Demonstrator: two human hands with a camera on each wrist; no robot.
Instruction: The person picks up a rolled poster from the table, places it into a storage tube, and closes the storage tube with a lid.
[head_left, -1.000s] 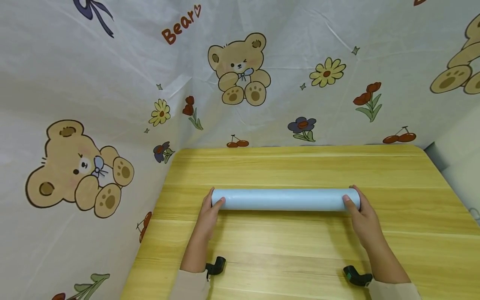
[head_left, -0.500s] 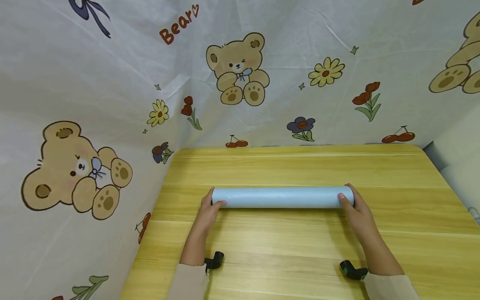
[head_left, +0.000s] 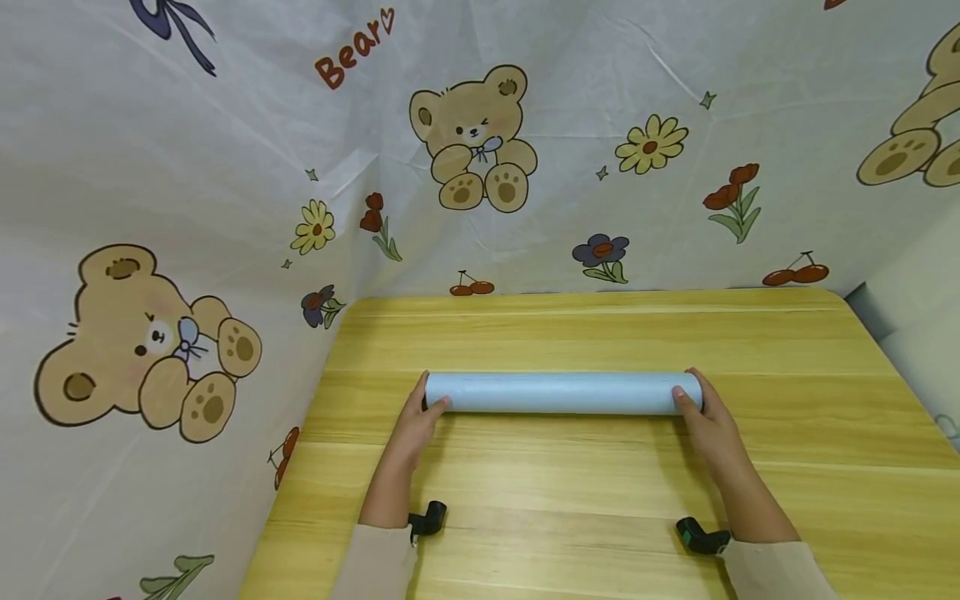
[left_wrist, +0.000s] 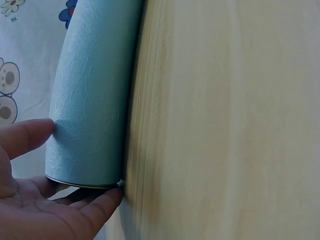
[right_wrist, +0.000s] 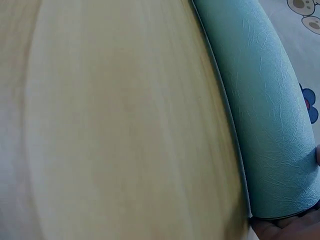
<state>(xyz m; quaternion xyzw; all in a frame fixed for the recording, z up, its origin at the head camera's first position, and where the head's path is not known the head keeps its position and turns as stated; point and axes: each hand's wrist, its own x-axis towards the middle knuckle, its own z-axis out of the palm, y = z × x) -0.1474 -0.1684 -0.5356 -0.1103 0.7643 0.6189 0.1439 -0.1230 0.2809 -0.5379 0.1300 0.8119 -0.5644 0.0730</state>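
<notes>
A light blue rolled-up mat with a creased, leather-like surface lies crosswise at the middle of the wooden table. My left hand holds its left end, thumb on the near side. In the left wrist view the fingers reach under the open end of the roll. At the opposite end my right hand grips likewise, its thumb on the near side. Only a bit of that hand shows in the right wrist view, at the lower corner beside the roll.
A pale cloth printed with bears and flowers hangs behind the table and along its left side. Black wrist-worn devices sit at both cuffs. Beyond the right table edge is a pale surface.
The roll has shifted slightly away from me. My right hand and the right end have come a little to the left; the left end has barely moved. Both hands keep their hold.
</notes>
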